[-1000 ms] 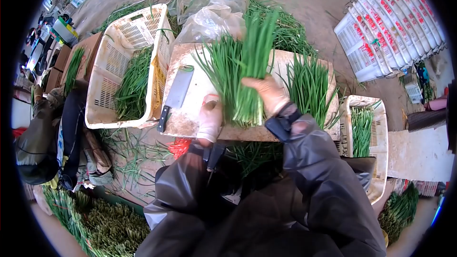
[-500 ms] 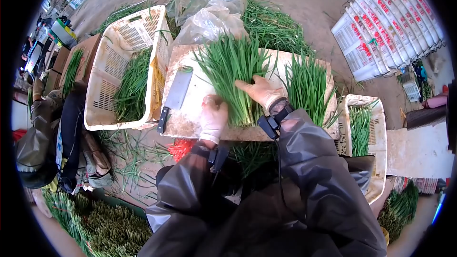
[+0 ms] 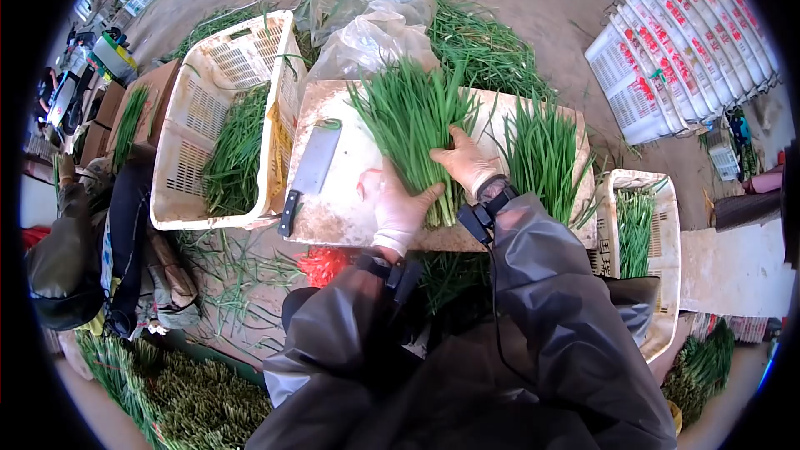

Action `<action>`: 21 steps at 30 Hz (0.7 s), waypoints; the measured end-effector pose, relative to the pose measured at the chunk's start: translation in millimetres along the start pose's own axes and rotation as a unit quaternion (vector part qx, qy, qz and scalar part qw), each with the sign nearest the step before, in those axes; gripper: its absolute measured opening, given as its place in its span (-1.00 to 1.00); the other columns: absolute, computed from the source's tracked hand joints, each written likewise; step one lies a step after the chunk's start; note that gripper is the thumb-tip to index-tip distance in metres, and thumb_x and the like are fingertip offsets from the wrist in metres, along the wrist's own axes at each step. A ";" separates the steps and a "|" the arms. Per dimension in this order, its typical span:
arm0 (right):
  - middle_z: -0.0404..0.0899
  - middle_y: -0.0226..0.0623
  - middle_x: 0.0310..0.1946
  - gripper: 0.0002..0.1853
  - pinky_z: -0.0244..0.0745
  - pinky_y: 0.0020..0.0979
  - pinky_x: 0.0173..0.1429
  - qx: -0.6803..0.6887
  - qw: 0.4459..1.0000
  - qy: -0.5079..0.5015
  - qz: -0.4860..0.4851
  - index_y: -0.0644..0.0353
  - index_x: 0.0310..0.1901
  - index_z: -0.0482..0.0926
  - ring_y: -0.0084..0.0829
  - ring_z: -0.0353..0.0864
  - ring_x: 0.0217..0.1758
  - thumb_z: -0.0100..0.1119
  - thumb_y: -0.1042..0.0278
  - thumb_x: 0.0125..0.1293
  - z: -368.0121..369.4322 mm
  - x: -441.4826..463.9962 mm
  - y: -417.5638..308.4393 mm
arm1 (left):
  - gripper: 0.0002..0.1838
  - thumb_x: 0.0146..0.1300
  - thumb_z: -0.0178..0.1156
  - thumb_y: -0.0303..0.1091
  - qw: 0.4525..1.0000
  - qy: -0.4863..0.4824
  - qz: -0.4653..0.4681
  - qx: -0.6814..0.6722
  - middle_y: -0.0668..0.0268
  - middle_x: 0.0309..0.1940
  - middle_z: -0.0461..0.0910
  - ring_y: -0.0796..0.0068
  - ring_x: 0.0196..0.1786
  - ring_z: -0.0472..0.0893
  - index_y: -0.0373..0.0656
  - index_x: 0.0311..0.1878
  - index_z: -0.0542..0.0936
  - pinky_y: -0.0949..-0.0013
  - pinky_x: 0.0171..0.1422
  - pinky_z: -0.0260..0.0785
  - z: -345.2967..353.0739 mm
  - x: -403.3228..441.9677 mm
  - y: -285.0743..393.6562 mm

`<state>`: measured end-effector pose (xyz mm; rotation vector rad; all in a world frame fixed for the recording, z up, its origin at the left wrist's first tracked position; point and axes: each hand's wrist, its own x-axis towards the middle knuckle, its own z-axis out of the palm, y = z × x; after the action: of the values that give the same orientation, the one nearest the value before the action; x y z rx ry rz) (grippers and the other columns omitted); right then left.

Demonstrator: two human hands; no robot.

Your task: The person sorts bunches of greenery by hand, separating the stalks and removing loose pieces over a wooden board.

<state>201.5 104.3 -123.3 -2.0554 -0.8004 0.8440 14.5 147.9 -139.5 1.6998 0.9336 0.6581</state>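
A bunch of long green stalks (image 3: 412, 121) lies on the stained white board (image 3: 333, 221), its pale ends toward me. My left hand (image 3: 402, 207), in a pale glove, grips the bunch from the left near those ends, thumb across the stalks. From the right, my gloved right hand (image 3: 467, 165) holds the same bunch a little higher. A red rubber band (image 3: 363, 183) shows beside my left hand. On the board's left lies a cleaver (image 3: 313, 165) with a black handle. A second green bunch (image 3: 540, 154) rests on the right side.
Left of the board stands a white crate (image 3: 187, 154) with green stalks; another crate (image 3: 667, 250) is at the right. Clear plastic bags (image 3: 375, 33) and loose greens (image 3: 483, 42) lie beyond. Stacked crates (image 3: 667, 58) stand back right. A person's sleeve (image 3: 62, 237) shows far left.
The stalks that my right hand held raised are now down with the bunch on the board. My left hand has moved right, onto the bunch.
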 end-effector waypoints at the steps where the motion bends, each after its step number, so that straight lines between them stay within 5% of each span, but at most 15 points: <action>1: 0.56 0.21 0.34 -0.06 0.42 -0.24 0.51 -0.028 1.000 0.011 -0.005 0.44 0.54 0.26 -0.01 0.58 0.41 0.44 0.05 0.29 -3.0 -2.2 -4.6 | 0.34 -0.04 0.75 -0.10 0.999 0.005 0.007 0.044 -0.13 0.39 0.46 0.15 0.38 0.52 -0.52 0.60 0.06 0.24 0.49 0.40 2.2 -0.9 1.8; 5: 0.60 0.21 0.29 -0.03 0.46 -0.21 0.47 -0.101 0.994 0.041 -0.013 0.46 0.53 0.26 0.02 0.63 0.34 0.42 -0.08 0.30 -14.0 -18.1 -23.5 | 0.43 -0.09 0.77 -0.10 0.998 0.001 0.056 -0.005 -0.13 0.43 0.41 0.12 0.43 0.47 -0.55 0.62 -0.03 0.25 0.53 0.36 10.2 0.7 -0.1; 7: 0.58 0.23 0.31 -0.04 0.43 -0.21 0.49 -0.060 0.998 0.019 -0.009 0.44 0.52 0.28 0.04 0.62 0.34 0.41 -0.10 0.30 -28.8 -33.8 -41.8 | 0.37 -0.09 0.75 -0.06 0.995 -0.004 0.041 0.088 -0.22 0.51 0.30 -0.02 0.53 0.38 -0.49 0.62 0.07 0.17 0.60 0.29 6.9 0.4 10.9; 8: 0.61 0.14 0.26 -0.12 0.57 -0.22 0.33 -0.064 0.997 0.024 -0.031 0.39 0.51 0.32 -0.06 0.67 0.24 0.42 -0.02 0.33 -27.1 -24.3 -24.8 | 0.35 -0.08 0.74 -0.05 0.993 -0.011 0.041 0.110 -0.25 0.53 0.27 -0.06 0.56 0.35 -0.47 0.62 0.11 0.15 0.61 0.27 3.4 0.2 18.9; 15: 0.69 0.13 0.12 -0.22 0.54 -0.24 0.34 0.075 0.997 0.033 0.004 0.43 0.43 0.39 -0.07 0.69 0.22 0.43 0.12 0.32 -23.3 -16.4 16.7 | 0.25 -0.07 0.69 -0.02 0.967 -0.058 0.114 0.222 -0.36 0.61 0.10 -0.34 0.63 0.19 -0.23 0.65 0.23 -0.04 0.67 0.16 4.7 2.4 31.2; 18: 0.66 0.14 0.17 -0.22 0.55 -0.19 0.35 0.012 0.997 0.081 -0.015 0.36 0.46 0.37 0.01 0.67 0.23 0.42 0.11 0.33 -31.9 -20.0 1.5 | 0.23 -0.07 0.67 -0.04 0.965 -0.057 0.116 0.230 -0.31 0.61 0.10 -0.39 0.60 0.18 -0.12 0.66 0.23 -0.12 0.65 0.17 7.0 1.9 34.2; 21: 0.59 0.14 0.24 -0.22 0.56 -0.09 0.35 -0.145 0.959 0.201 -0.139 0.28 0.47 0.37 0.10 0.64 0.23 0.43 0.11 0.31 -27.9 -11.6 -1.3 | 0.21 -0.05 0.65 -0.03 0.956 -0.044 0.123 0.261 -0.29 0.62 0.09 -0.43 0.57 0.18 -0.08 0.66 0.23 -0.19 0.63 0.18 13.4 -3.1 34.3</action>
<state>216.0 84.9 -105.1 -2.1944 -0.9911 0.1467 32.6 132.9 -111.0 2.3250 0.8882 0.5154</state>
